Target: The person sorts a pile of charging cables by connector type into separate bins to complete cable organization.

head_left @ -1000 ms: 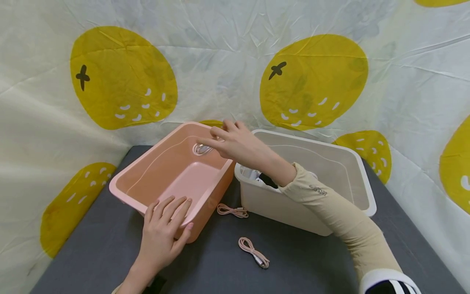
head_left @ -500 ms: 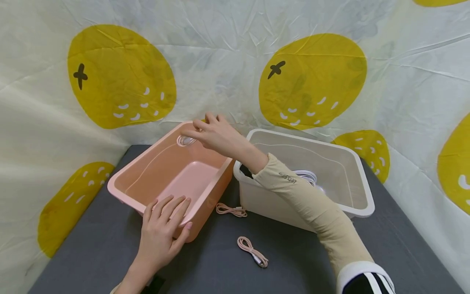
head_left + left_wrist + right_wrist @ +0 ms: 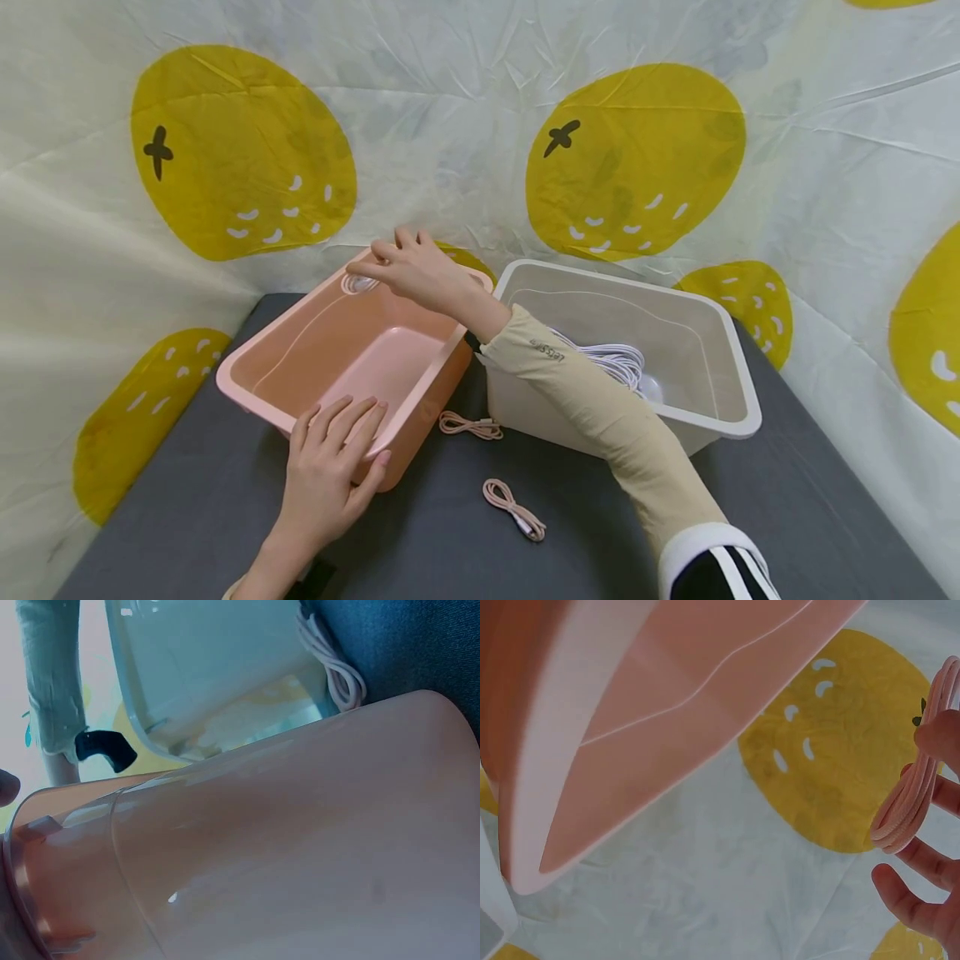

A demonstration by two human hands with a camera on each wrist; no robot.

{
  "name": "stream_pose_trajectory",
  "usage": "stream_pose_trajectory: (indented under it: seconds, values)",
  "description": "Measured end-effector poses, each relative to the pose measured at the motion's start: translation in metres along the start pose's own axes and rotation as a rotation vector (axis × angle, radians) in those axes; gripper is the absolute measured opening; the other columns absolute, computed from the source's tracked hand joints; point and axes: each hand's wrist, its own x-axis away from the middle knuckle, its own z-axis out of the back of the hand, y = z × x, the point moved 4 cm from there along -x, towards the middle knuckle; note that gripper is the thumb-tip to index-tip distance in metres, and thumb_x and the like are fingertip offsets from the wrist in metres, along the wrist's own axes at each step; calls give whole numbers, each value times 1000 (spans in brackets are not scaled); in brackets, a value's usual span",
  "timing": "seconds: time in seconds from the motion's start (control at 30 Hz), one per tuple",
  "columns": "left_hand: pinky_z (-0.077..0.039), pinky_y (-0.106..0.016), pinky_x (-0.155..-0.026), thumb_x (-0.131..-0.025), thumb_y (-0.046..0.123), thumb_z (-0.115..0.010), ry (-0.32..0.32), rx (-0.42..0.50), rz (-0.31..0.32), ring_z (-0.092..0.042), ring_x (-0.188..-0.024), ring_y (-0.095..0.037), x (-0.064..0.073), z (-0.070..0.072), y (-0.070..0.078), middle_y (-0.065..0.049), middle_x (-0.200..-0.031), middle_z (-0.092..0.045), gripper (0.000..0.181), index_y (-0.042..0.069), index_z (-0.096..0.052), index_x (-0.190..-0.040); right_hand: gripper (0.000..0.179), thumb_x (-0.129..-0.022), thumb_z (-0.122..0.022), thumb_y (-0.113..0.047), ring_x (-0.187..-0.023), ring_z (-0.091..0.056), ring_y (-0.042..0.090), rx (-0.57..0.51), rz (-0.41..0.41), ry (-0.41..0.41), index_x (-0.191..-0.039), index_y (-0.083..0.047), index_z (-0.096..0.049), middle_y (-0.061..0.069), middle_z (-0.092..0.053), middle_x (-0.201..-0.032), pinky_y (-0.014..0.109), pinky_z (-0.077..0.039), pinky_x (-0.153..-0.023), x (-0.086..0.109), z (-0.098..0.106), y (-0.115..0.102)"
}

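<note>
A coiled pale-pink cable [image 3: 358, 284] hangs between the thumb and fingers of my right hand [image 3: 427, 273], above the far end of a pink plastic bin [image 3: 296, 354]. In the right wrist view the cable loops [image 3: 909, 802] show clearly, pinched under the thumb. My left hand [image 3: 322, 471] holds the bin's near rim, fingers over the edge and thumb outside by the corner. Two more coiled pink cables lie on the dark tabletop: one [image 3: 470, 426] between the bins, another [image 3: 513, 508] nearer to me.
A beige bin [image 3: 705, 354] stands to the right, with a white cable bundle [image 3: 611, 360] inside; the right forearm crosses over it and hides part of its contents. A sheet with yellow fruit prints [image 3: 637, 162] hangs behind the dark table [image 3: 427, 542].
My right hand has moved left across the pink bin with the cable, uncovering more of the beige bin and its white cable bundle. The left hand stays on the rim.
</note>
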Motion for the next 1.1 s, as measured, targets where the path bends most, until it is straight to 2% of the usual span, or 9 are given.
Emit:
stream_pose_trajectory:
  seconds: [0.17,0.37,0.47,0.8,1.1]
  values:
    - [-28,-52,-89,-91,42,-36,-3,-5,3,-50,-105,-32,0,0,1,-9,-109,-63,47,9,-63,-110,43,-96,-37,-14,-84,-43,21,0,-2,9,-132,-37,-40,-1,-51,-103,31,-36,-68,-3,-5,-2]
    - [-28,-52,-90,-91,43,-35,-13,-9,6,-50,-105,-32,0,0,0,-9,-110,-62,47,10,-63,-111,47,-95,-38,-10,-95,-45,24,-70,-56,-107,-135,-36,-36,2,-50,-116,35,-40,-73,-5,-9,3]
    - [-28,-52,-90,-91,43,-35,-13,-6,8,-50,-105,-32,0,0,0,-10,-110,-62,48,10,-63,-111,45,-96,-37,-10,-94,-45,25,-83,-75,-118,-134,-34,-38,3,-49,-115,36,-40,-71,-4,-9,6]
    - [-28,-51,-89,-91,43,-35,-26,-12,6,-50,-105,-31,0,0,1,-10,-109,-62,48,10,-62,-111,40,-95,-37,-9,-84,-42,23,-79,-56,-37,-129,-29,-45,3,-51,-106,31,-32,-64,7,-2,9]
    - [-28,-52,-89,-91,43,-36,-7,-1,10,-49,-105,-32,-1,1,1,-10,-109,-62,48,9,-62,-112,28,-94,-39,-12,-80,-43,23,-36,-53,109,-117,-22,-48,3,-53,-100,30,-31,-62,24,8,9]
